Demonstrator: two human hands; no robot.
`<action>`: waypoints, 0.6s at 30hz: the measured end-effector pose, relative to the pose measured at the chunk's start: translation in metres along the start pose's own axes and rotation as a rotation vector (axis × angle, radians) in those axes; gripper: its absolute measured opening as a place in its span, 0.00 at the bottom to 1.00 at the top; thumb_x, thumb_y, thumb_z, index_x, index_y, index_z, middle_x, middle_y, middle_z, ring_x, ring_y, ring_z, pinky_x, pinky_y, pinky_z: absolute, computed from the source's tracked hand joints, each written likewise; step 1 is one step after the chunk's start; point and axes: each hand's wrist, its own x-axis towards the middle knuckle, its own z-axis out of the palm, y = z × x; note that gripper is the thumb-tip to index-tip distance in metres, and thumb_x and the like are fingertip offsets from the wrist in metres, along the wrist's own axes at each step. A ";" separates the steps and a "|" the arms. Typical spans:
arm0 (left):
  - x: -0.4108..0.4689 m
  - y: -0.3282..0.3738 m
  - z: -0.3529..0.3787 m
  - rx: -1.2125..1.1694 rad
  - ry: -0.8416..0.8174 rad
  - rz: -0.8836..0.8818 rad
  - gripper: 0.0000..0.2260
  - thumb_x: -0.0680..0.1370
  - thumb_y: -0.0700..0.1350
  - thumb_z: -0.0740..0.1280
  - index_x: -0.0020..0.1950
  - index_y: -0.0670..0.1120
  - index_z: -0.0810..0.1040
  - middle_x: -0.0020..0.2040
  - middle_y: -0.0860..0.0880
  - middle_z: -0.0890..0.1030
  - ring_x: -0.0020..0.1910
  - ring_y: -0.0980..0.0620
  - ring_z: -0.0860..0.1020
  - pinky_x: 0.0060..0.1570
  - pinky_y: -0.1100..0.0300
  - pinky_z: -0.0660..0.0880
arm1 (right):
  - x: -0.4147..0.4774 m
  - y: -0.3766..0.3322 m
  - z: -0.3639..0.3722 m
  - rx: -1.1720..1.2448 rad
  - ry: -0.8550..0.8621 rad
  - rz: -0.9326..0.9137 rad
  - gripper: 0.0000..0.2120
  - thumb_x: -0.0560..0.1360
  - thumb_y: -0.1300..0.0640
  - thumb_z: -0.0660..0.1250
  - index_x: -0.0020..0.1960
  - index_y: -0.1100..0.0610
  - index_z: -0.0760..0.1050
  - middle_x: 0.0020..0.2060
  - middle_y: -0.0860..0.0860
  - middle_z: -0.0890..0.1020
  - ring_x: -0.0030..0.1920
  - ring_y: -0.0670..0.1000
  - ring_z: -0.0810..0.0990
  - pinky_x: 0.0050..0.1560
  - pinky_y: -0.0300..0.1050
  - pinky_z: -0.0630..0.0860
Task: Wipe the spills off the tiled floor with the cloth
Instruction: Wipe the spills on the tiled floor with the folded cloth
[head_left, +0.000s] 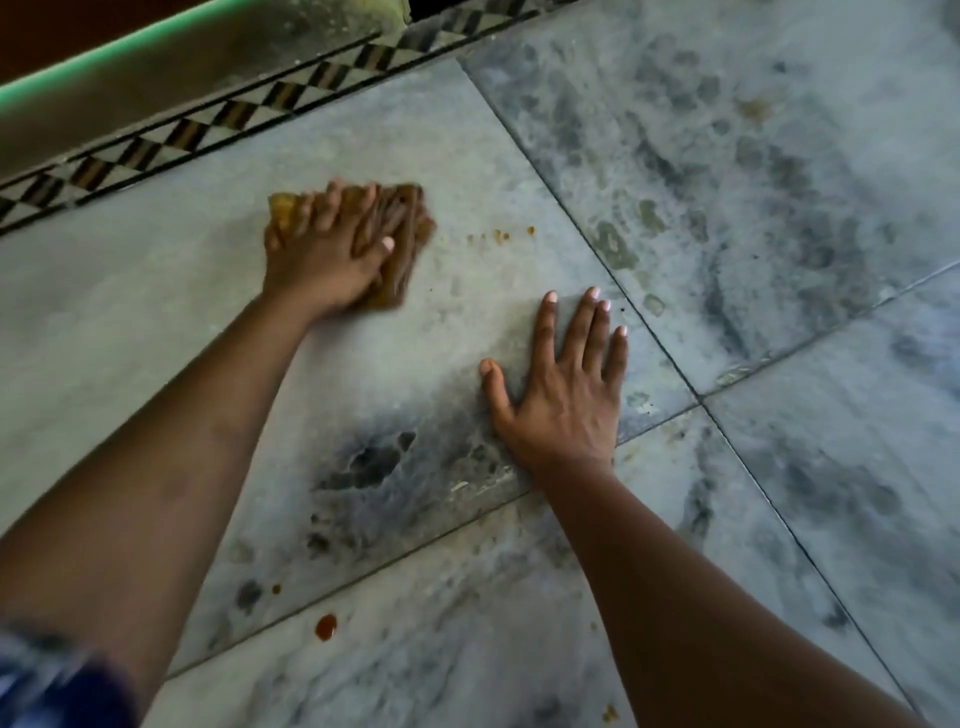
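Cloth (408, 244): brown, bunched on a far tile nr the patterned border (208, 130), under L hand (332, 249), whose fingers lie fairly straight across it, pressing (blurred). Specks (501, 235) just beside cloth & red drop (326, 626) unwiped, so approx. partway. R hand (563, 389) spread flat on floor (810, 499), holding nothing.

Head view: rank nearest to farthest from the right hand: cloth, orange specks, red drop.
From the right hand:
1. Orange specks, just ahead of it.
2. Cloth, ahead-left, under the left hand.
3. Red drop, back-left, nearest the camera.
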 end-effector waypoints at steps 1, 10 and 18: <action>0.017 0.013 -0.005 -0.011 0.003 -0.050 0.27 0.79 0.62 0.50 0.76 0.61 0.44 0.78 0.54 0.42 0.77 0.48 0.42 0.72 0.42 0.42 | 0.000 0.000 0.000 0.004 0.005 0.000 0.39 0.74 0.36 0.44 0.76 0.57 0.40 0.75 0.63 0.39 0.75 0.59 0.36 0.73 0.56 0.34; -0.026 0.085 0.022 0.090 0.040 0.388 0.27 0.79 0.63 0.49 0.75 0.63 0.42 0.78 0.55 0.40 0.76 0.49 0.39 0.71 0.41 0.39 | 0.000 -0.001 0.000 -0.007 0.003 -0.007 0.39 0.74 0.36 0.44 0.77 0.57 0.41 0.75 0.64 0.41 0.75 0.60 0.37 0.73 0.57 0.36; 0.051 0.104 -0.009 -0.043 -0.016 -0.080 0.25 0.80 0.62 0.46 0.75 0.63 0.42 0.78 0.51 0.40 0.76 0.44 0.39 0.71 0.37 0.39 | -0.001 0.000 -0.001 0.024 0.007 -0.007 0.39 0.74 0.36 0.45 0.77 0.57 0.40 0.75 0.63 0.39 0.75 0.59 0.36 0.73 0.57 0.35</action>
